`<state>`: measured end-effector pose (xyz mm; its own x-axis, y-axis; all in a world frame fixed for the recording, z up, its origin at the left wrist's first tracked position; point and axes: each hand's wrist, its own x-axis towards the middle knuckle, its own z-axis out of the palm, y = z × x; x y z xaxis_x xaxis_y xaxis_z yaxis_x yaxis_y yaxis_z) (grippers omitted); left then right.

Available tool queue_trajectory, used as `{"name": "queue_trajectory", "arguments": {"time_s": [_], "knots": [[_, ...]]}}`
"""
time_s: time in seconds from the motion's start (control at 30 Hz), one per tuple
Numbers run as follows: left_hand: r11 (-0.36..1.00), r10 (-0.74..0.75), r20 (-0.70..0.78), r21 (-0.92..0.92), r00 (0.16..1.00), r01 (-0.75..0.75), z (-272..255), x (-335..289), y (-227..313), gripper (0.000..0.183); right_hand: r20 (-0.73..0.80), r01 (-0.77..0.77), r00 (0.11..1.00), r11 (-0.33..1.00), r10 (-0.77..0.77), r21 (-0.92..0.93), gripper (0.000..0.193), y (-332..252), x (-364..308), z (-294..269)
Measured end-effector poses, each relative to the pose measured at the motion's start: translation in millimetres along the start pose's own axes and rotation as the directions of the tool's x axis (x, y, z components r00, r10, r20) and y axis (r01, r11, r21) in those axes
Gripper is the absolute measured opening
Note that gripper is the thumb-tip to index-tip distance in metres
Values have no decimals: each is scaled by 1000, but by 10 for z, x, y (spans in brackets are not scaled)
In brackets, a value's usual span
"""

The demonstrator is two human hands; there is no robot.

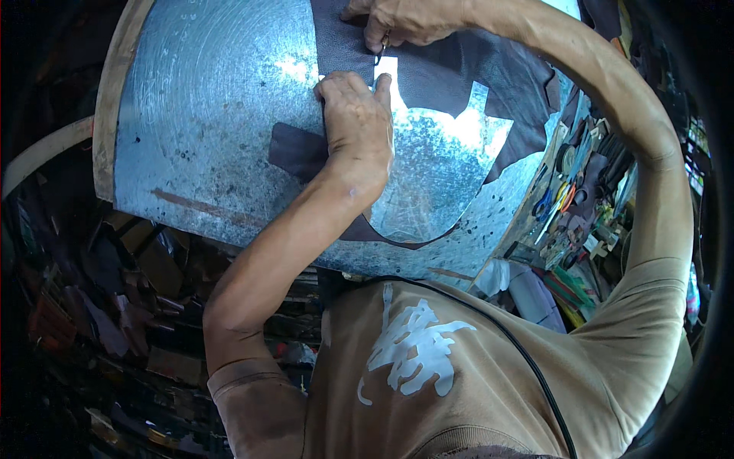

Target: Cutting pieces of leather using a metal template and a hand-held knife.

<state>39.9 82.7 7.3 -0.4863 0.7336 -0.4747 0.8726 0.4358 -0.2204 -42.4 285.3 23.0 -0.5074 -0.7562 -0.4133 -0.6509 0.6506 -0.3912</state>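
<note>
Dark brown leather (436,80) lies on a metal-topped table, with a large opening through which bare metal shows. My right hand (417,19), at the far edge of the view, is closed around a small slim tool (379,55), its dark tip down on the leather by the opening's upper left corner. The tool looks like a cutting knife, but most of it is hidden in my fingers. Just nearer, my left hand (355,111) presses flat on the leather, thumb apart from the fingers, holding no tool. A loose-looking leather flap (294,149) sticks out left of my left wrist.
The metal tabletop (214,99) has a wooden rim (115,99) on the left. To the right, scissors (543,205) and several other hand tools lie crowded together. A black cable (527,359) runs down over my shirt. Dark clutter fills the lower left.
</note>
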Motion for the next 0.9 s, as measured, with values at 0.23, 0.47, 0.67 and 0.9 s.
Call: {"name": "queue_trajectory", "arguments": {"time_s": [0.23,0.47,0.67,0.9], "knots": [[997,50,-96,-47,994,-55,-67,61,105,107,128,-100,988,993,92,58,22,148,-276,-116],[999,27,-70,-42,997,-30,-87,59,64,105,59,-62,997,996,59,61,21,248,-232,-139],[996,76,9,-44,997,-76,-136,-35,-85,106,-177,-372,905,922,387,110,23,-416,-486,23],[974,152,-145,-145,978,-173,-74,56,-282,111,-563,-480,512,759,649,440,27,-841,-483,991]]}}
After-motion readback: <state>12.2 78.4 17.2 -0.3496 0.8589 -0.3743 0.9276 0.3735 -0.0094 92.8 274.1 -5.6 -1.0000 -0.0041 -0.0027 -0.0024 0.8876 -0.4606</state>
